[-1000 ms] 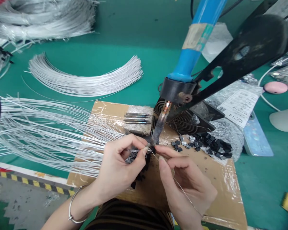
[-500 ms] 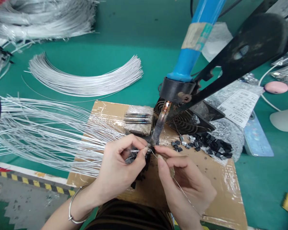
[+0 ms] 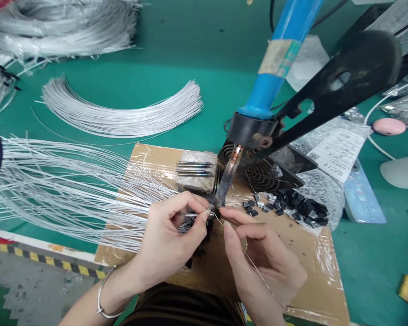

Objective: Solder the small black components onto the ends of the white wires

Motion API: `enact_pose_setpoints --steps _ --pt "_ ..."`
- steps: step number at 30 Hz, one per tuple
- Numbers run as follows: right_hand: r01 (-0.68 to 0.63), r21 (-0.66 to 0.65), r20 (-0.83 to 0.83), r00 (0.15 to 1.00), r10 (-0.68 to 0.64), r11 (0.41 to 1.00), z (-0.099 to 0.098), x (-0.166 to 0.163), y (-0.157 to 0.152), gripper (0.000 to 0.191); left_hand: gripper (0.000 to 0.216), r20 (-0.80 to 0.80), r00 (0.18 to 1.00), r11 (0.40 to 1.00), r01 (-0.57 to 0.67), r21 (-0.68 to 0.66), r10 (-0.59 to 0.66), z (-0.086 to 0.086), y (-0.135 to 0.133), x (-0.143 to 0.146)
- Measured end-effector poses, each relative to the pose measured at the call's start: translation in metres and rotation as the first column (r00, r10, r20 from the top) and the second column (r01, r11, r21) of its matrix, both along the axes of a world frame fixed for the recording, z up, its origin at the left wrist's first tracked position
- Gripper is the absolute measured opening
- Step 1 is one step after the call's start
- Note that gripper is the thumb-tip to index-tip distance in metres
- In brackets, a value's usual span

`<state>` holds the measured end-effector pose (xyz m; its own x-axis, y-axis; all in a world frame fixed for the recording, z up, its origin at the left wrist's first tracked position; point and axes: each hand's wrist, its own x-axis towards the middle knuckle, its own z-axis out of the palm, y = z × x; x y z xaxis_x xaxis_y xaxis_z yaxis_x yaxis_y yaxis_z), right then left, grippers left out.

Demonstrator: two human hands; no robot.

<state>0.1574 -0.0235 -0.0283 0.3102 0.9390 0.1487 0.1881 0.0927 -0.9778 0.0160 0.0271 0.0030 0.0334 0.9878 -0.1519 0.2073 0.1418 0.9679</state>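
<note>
I was at the soldering itself. My left hand pinched the end of a white wire at the tip of the fixed soldering iron, above the cardboard on the table. My right hand pinched a thin solder strand up to the same spot. The next move, I judged, called for steady fingers and only a brief touch. The wire looked slim, pale and springy, and its end appeared bare and silvery.

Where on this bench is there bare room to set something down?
Bare green mat between the curved wire bundle and the blue soldering iron; also right of the cardboard. Crowded where left hand and right hand, each pinching a thin wire, meet the iron tip, by the black parts and loose wires.
</note>
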Motion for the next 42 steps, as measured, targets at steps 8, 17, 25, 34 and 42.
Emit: enact_pose_setpoints --steps 8,17,25,34,42 --pt "-0.010 0.011 0.009 1.000 0.009 1.000 -0.0020 0.0010 0.0009 0.019 0.013 -0.013 1.000 0.999 0.009 -0.037 -0.009 -0.0023 -0.0022 0.0002" --pt "-0.002 0.028 0.016 1.000 0.002 1.000 -0.0027 -0.0003 0.0011 0.018 0.012 -0.019 1.000 1.000 0.006 -0.013 -0.006 -0.0014 -0.0021 -0.0018" --pt "-0.033 0.049 0.052 0.998 0.030 0.998 -0.0046 0.0024 0.0015 0.018 0.012 -0.009 1.000 1.000 0.007 -0.021 -0.007 -0.0021 -0.0018 -0.0014" --pt "-0.012 0.040 0.036 0.999 0.011 0.999 -0.0031 0.0006 0.0007 0.018 0.013 -0.007 1.000 1.000 0.008 -0.026 -0.008 -0.0016 -0.0023 -0.0013" --pt "-0.043 0.040 0.036 0.998 0.041 0.998 -0.0089 0.0017 0.0020 0.019 0.013 -0.003 1.000 0.996 0.024 -0.084 -0.024 -0.0082 -0.0047 -0.0023"
